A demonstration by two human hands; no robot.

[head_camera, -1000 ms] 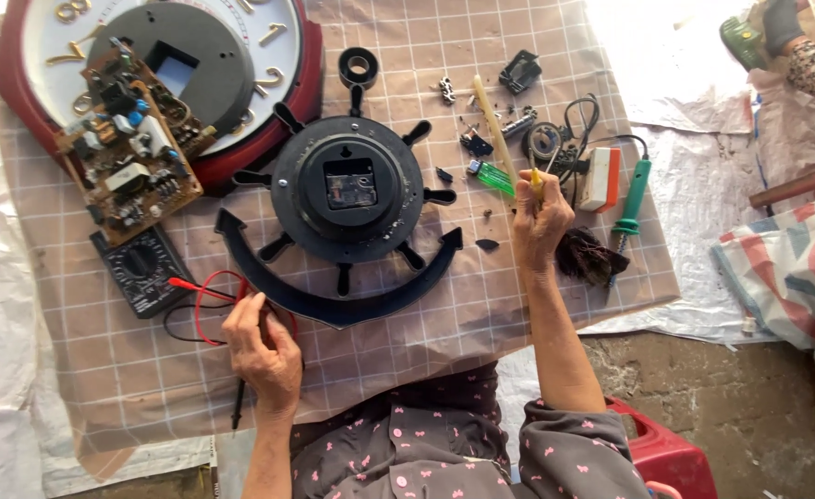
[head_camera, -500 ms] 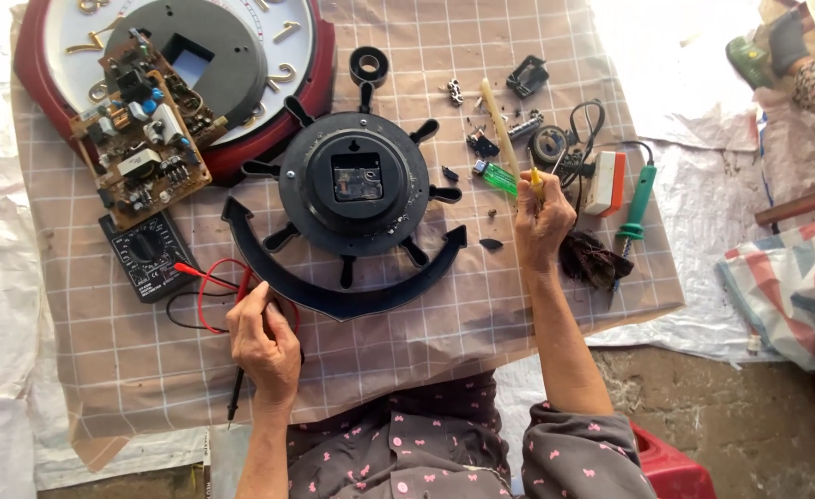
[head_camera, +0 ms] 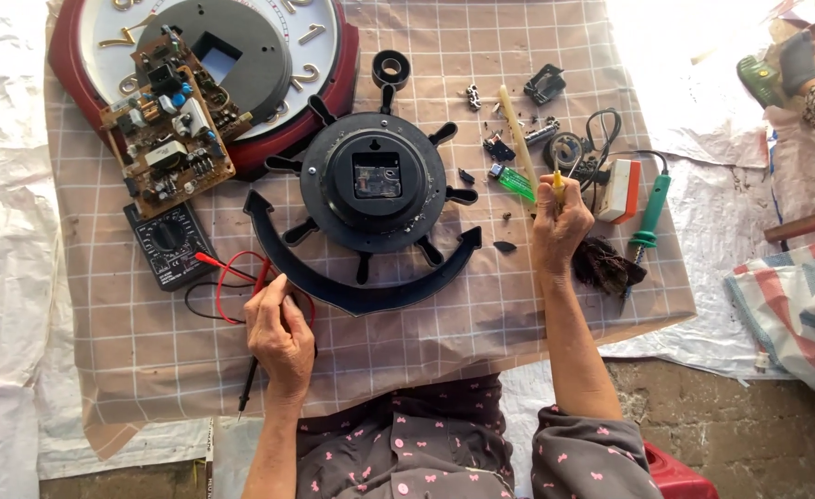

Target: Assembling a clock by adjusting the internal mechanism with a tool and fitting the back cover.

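Fingers of the right hand [head_camera: 560, 226] pinched a yellow-handled tool [head_camera: 558, 185] upright, while the left hand [head_camera: 280, 333] curled around a black probe [head_camera: 249, 388] beside the multimeter [head_camera: 167, 245].

A cloth [head_camera: 149, 360] covers the surface, and everything lies on it. At its middle sits the wheel-shaped clock [head_camera: 376, 182], back side up, with a curved stand piece [head_camera: 361, 294] just in front of it. Behind and to the left lies a large round wall clock [head_camera: 241, 55], and a circuit board [head_camera: 165, 139] rests partly on its face. A multimeter [head_camera: 169, 245] lies in front of the board, its leads [head_camera: 232, 282] running toward the left hand [head_camera: 280, 334], which rests on them near the cloth's front edge. Right of the wheel clock is the right hand [head_camera: 560, 226], with small parts [head_camera: 546, 134] scattered behind it. A soldering iron [head_camera: 650, 212] lies further right, beside a small box [head_camera: 620, 189].
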